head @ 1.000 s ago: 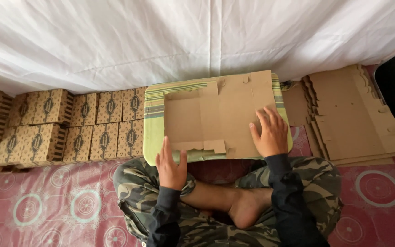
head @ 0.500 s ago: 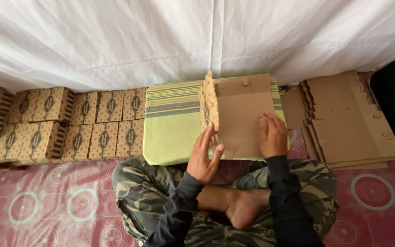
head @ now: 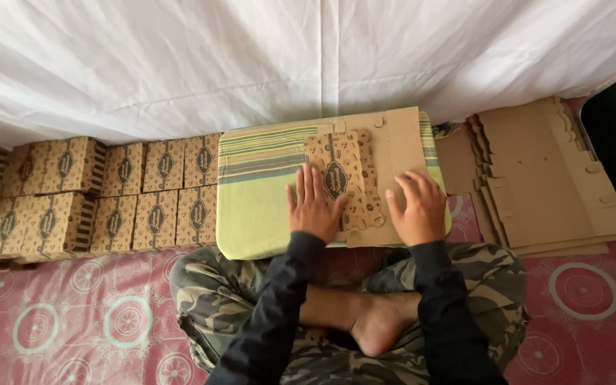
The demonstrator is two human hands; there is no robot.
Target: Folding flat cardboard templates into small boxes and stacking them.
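Two hands press flat on a cardboard sheet at the middle of the view, but start with the biggest thing: a white cloth (head: 308, 57) hangs across the whole top. Below it, a red patterned mat (head: 73, 321) covers the floor, and the person sits on it cross-legged in camouflage trousers, one bare foot (head: 379, 328) showing between the knees. At the right lies a stack of flat cardboard blanks (head: 550, 178), fanned a little at the edges. At the left, folded printed boxes (head: 108, 192) stand in two rows against the cloth. Between these two lots sits a green striped cushion (head: 258, 192), touching the person's knees. On its right half lies the cardboard sheet (head: 401, 142), with a printed flap (head: 340, 175) folded over onto its plain side. The left hand (head: 314, 207) lies palm down with fingers released and spread, touching the left edge of the flap and partly on the cushion. The right hand (head: 416, 210) rests flat on the plain cardboard just beside the flap, fingers released, grasping nothing.
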